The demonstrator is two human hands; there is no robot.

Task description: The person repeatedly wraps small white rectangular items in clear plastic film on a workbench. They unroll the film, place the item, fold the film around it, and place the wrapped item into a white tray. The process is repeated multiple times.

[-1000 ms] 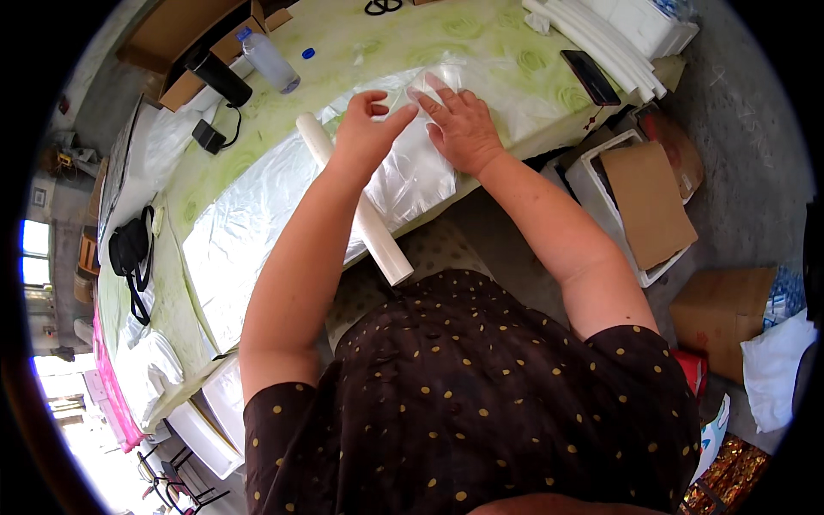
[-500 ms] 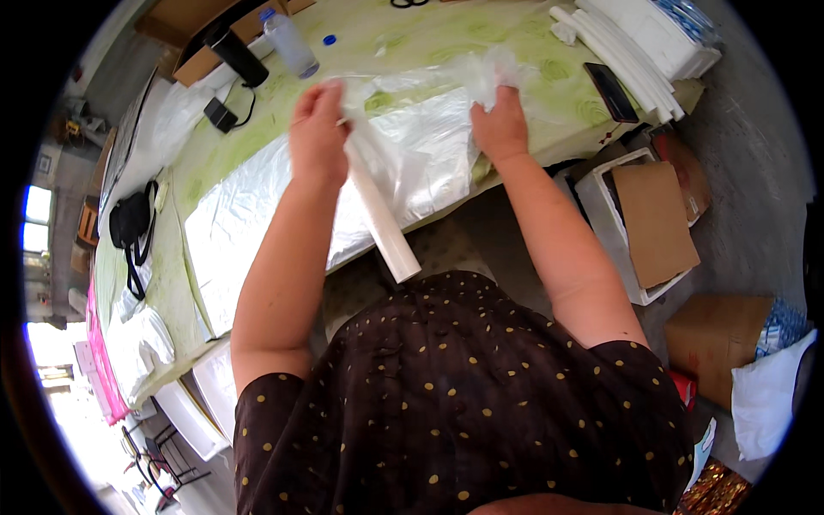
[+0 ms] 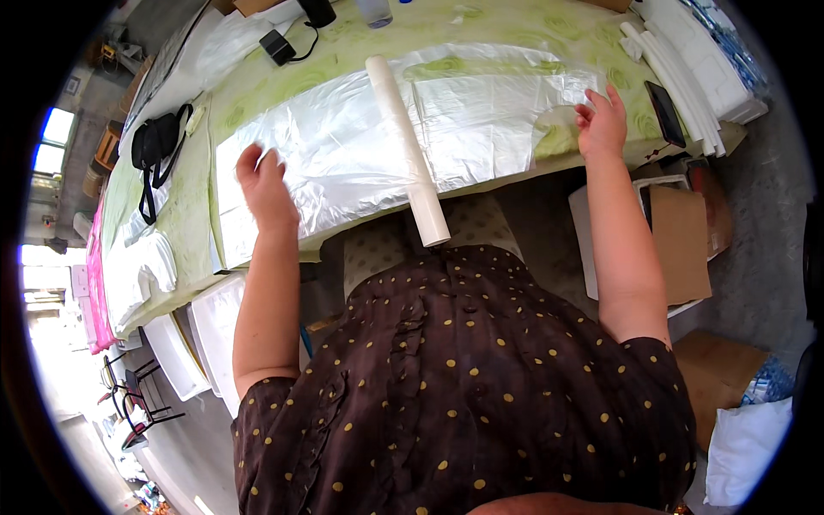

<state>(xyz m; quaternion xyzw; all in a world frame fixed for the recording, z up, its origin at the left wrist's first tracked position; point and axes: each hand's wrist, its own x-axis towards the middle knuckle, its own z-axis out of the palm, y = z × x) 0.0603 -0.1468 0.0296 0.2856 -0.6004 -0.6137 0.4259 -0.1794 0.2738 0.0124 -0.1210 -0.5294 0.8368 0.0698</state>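
A clear plastic sheet point(image 3: 330, 142) lies spread over the green patterned tablecloth, its surface wrinkled and shiny. Across its middle rests a long whitish roll of plastic film point(image 3: 403, 142), the near end jutting past the table's front edge. My left hand point(image 3: 268, 190) hovers over the sheet's left part, slightly blurred, its fingers loosely bent and apart with nothing visible in them. At the sheet's right end is my right hand point(image 3: 603, 124), fingers spread and apart from the film. Neither hand touches the roll.
A phone point(image 3: 664, 113) and white rolled material point(image 3: 674, 86) lie right of my right hand. Far left are a black bag point(image 3: 159, 142) and a small black device with a cord point(image 3: 277, 48). A bottle point(image 3: 375, 12) stands at the back. Below the table's right side sits a box with cardboard point(image 3: 678, 232).
My hands have moved apart, left hand leftward and right hand rightward, letting go of the film. The roll now lies across the sheet, and film stretches farther right. The view has shifted.
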